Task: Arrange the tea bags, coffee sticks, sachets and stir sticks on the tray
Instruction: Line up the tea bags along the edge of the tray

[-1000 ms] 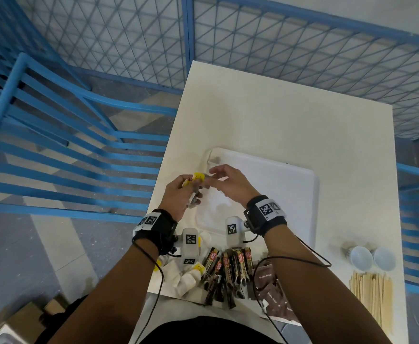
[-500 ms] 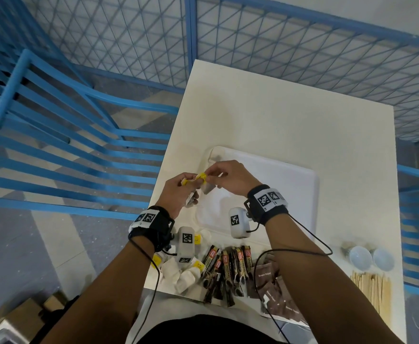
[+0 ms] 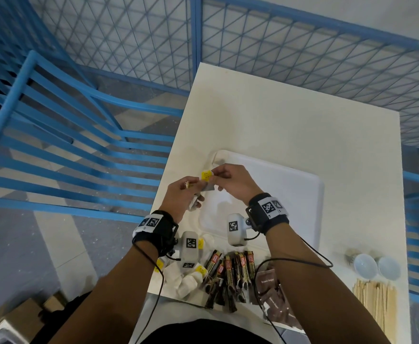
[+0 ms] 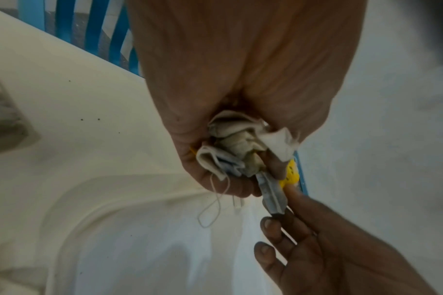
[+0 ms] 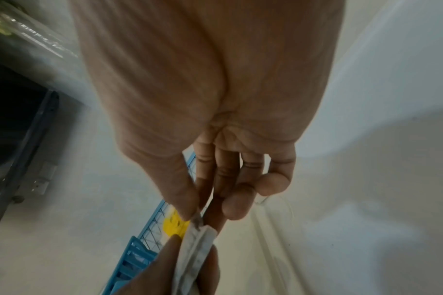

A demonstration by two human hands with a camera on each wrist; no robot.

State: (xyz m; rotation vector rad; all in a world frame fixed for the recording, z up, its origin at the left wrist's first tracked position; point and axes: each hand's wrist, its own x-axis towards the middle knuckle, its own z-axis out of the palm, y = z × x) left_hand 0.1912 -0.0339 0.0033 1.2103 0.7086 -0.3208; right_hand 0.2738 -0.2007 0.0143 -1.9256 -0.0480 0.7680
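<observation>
- Hands meet above the white tray's ten o'clock corner, both holding tea bags.
- Left hand clutches a crumpled bunch of tea bags in its curled fingers, a string dangling below.
- Right hand pinches one tea bag with a yellow tag between thumb and forefinger.
- Loose tea bags, coffee sticks and brown sachets lie at the table's six o'clock edge.
- Stir sticks sit at four o'clock, below two white cups.

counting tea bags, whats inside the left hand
Left hand grips a crumpled bunch of white paper tea bags with loose strings; the count is hidden by the curled fingers.
</observation>
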